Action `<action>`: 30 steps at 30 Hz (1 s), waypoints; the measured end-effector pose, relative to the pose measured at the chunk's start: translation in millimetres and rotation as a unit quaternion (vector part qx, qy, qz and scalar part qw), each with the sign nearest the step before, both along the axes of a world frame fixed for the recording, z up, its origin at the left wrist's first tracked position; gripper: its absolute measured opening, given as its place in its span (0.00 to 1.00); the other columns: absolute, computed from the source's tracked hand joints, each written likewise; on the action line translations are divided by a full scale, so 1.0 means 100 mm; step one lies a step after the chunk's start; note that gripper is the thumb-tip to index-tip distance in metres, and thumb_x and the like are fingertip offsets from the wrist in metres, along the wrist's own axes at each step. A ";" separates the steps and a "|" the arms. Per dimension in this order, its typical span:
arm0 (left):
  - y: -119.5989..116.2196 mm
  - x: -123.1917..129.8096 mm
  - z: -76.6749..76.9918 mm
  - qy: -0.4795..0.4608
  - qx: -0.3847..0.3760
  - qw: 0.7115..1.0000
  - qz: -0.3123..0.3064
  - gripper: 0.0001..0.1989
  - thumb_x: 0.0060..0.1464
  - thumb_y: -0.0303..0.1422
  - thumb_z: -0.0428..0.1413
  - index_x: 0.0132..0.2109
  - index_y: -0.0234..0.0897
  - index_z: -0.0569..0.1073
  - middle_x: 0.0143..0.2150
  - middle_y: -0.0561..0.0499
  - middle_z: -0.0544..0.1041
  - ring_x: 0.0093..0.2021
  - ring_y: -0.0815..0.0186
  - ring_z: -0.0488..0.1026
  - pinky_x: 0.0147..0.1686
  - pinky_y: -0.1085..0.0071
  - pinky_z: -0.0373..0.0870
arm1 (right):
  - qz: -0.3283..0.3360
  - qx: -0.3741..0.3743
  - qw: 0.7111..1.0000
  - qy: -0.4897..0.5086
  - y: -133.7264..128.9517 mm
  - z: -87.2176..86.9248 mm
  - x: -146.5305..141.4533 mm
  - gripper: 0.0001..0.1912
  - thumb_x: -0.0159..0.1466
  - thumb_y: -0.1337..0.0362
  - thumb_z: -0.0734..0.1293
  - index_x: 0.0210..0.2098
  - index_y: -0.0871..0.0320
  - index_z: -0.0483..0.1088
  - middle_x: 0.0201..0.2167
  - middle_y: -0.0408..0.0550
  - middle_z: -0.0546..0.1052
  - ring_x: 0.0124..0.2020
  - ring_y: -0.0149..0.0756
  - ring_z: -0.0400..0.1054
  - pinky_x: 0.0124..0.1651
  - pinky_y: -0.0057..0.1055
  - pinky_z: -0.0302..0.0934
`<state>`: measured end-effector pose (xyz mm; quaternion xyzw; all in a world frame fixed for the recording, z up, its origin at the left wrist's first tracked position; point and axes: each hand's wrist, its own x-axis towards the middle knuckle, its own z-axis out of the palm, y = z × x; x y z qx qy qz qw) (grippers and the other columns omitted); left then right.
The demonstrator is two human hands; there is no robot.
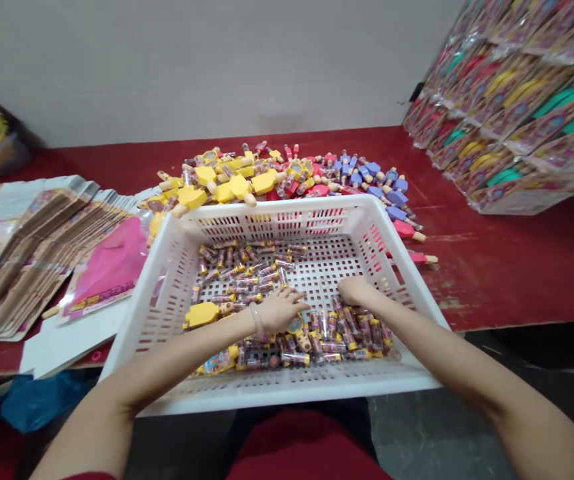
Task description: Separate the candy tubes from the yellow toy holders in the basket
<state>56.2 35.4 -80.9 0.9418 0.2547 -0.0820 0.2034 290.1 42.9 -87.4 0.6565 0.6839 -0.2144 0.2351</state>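
A white plastic basket (287, 393) holds many small clear tubes with yellow caps (331, 330) and a few yellow popsicle-shaped toys (201, 315). My left hand (281, 310) is spread palm down over the tubes in the middle of the basket, its fingers apart and pointing right. To its right my right hand (354, 291) reaches down beside the tubes, knuckles up, with its fingers curled under and hidden. Whether anything is in the right hand does not show.
Behind the basket, yellow (239, 187), red and purple (397, 198) toys are heaped on the red table (497, 267). Stacked printed cards (31, 233) and a pink packet (117, 263) lie left. Packed toys (517, 107) stand in tiers at right.
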 end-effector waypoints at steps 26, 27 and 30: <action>-0.20 -0.41 0.83 -0.506 -0.531 0.515 0.443 0.11 0.47 0.33 0.66 0.34 0.28 0.78 0.33 0.47 0.77 0.37 0.67 0.74 0.42 0.71 0.74 | 0.104 0.372 0.787 0.481 -0.50 0.48 -0.56 0.18 0.68 0.67 0.61 0.57 0.58 0.65 0.47 0.54 0.74 0.46 0.42 0.69 0.47 0.38 0.66; -0.21 -0.42 0.83 -0.504 -0.535 0.513 0.443 0.10 0.47 0.33 0.66 0.34 0.28 0.78 0.34 0.47 0.77 0.37 0.67 0.74 0.42 0.71 0.74 | 0.143 0.410 0.778 0.454 -0.51 0.49 -0.57 0.19 0.68 0.69 0.61 0.58 0.59 0.63 0.46 0.56 0.74 0.45 0.42 0.69 0.45 0.38 0.66; -0.21 -0.45 0.79 -0.489 -0.557 0.494 0.454 0.10 0.48 0.33 0.66 0.33 0.28 0.78 0.35 0.47 0.77 0.37 0.67 0.74 0.43 0.69 0.74 | 0.234 0.487 0.747 0.387 -0.50 0.51 -0.58 0.24 0.67 0.75 0.59 0.62 0.62 0.58 0.44 0.59 0.74 0.44 0.44 0.69 0.43 0.38 0.67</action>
